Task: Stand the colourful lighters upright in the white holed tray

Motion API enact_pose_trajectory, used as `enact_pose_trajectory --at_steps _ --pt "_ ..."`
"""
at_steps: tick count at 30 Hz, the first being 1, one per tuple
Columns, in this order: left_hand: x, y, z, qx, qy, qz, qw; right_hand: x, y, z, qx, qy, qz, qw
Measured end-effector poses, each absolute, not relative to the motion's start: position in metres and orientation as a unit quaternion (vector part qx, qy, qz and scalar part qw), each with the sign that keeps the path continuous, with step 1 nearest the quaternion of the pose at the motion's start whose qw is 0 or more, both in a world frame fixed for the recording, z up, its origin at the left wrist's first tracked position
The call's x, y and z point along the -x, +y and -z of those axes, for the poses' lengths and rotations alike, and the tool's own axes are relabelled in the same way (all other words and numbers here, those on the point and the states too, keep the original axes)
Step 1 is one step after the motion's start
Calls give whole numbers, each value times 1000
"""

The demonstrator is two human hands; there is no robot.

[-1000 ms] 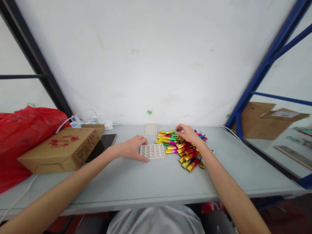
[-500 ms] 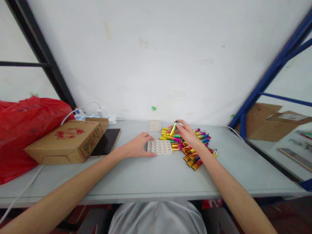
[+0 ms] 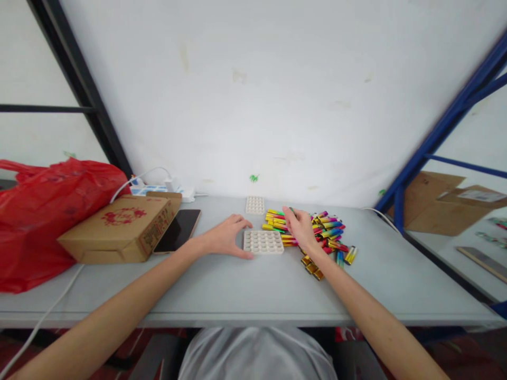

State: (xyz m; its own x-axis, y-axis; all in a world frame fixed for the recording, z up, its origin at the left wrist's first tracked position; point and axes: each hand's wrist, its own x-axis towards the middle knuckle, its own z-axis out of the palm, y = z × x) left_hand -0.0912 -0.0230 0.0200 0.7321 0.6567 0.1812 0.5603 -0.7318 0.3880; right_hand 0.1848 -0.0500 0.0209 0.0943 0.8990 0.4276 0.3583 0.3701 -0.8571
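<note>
A white tray (image 3: 263, 242) with rows of round holes lies flat on the table in front of me. My left hand (image 3: 227, 237) is open at its left side, thumb and fingers spread around that edge; whether they touch it I cannot tell. Just right of the tray spreads a pile of shiny metallic lighters (image 3: 330, 232) in gold, red, blue and purple. Over this pile my right hand (image 3: 301, 228) is closed around a lighter (image 3: 292, 211), of which only a dark end shows above the fingers.
Behind the first tray, a second white holed tray (image 3: 254, 205) lies near the wall. To the left are a tablet (image 3: 178, 230), a cardboard box (image 3: 119, 227), a red plastic bag (image 3: 51, 211) and a power strip (image 3: 186, 193). A blue metal frame (image 3: 399, 208) stands right.
My right hand has turned and lowered slightly with the lighter, whose gold body showed before and is now mostly hidden. My left hand stays beside the tray. The whole view has shifted slightly.
</note>
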Motion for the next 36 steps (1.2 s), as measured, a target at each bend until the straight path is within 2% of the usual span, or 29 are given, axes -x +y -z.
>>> enact_pose_trajectory --at_steps 6,10,19,23,29,36 --pt "105 -15 -18 -903 329 -173 214 -184 -53 -24 534 -663 -125 510" --pt "106 -13 -16 -902 323 -181 224 -179 -58 -28 513 -703 -89 485" --pt "104 -13 -14 -900 305 -186 248 -175 -57 -25 477 -759 -133 422" --pt "103 -12 -13 -902 297 -190 251 -172 -56 -25 420 -809 -91 402" --pt "103 -12 -12 -901 297 -194 250 -154 -50 -38 430 -852 -85 286" --pt "102 -12 -14 -903 298 -187 246 -141 -39 -40 405 -860 -136 280"
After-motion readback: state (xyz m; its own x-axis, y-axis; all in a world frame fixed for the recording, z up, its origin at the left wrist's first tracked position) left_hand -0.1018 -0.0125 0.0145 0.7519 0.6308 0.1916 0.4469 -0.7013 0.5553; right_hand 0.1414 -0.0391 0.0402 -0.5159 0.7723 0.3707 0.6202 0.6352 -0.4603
